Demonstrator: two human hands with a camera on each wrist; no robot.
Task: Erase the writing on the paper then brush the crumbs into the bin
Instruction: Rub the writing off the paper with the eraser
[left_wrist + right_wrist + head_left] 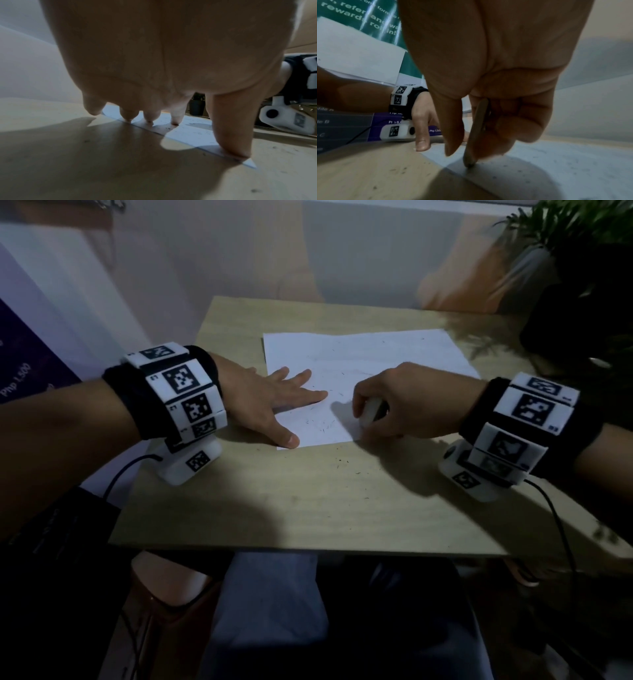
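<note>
Left hand [270,398] presses flat, fingers spread, on the thin, slippery paper [370,361] at frame centre, while right hand [407,402] pinches the eraser [371,412] upright.

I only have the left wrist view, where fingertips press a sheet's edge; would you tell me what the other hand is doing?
Observer: The right hand pinches an eraser, its lower end touching the paper.
Operator: Thank you. Is any writing left?
Observer: Only faint marks show; dark crumbs lie scattered near the paper's front edge and on the table.
Operator: Is a bin visible?
Observer: No view shows one; a potted plant stands at the table's far right.
</note>
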